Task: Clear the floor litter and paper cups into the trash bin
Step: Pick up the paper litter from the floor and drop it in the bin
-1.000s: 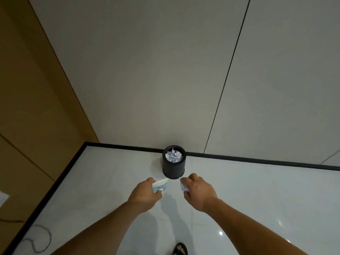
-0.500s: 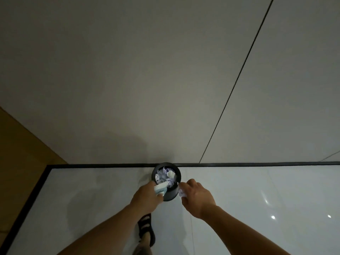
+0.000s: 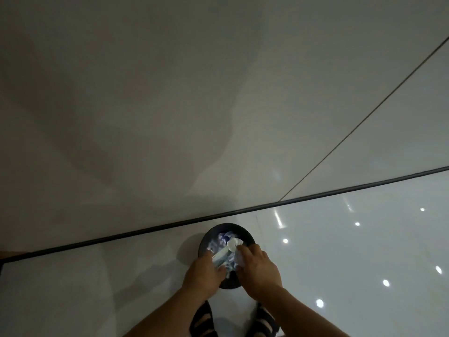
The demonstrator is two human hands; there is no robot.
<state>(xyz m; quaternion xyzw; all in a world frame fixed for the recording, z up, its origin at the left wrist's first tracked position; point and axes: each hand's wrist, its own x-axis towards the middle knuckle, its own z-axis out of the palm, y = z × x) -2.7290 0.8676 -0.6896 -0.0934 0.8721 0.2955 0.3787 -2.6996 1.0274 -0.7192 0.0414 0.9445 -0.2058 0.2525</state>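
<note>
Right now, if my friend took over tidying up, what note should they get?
Left hand: its grip holds a squashed blue-and-white paper cup over the trash bin.
Right hand: pinches a white crumpled paper over the bin's mouth.
Bin: black, round, standing on the floor, with a litter pile inside.
Done: some litter is binned; both pieces are above the opening.
Left: let go of both so they drop in, then look around for more, since little of the floor shows here.
</note>
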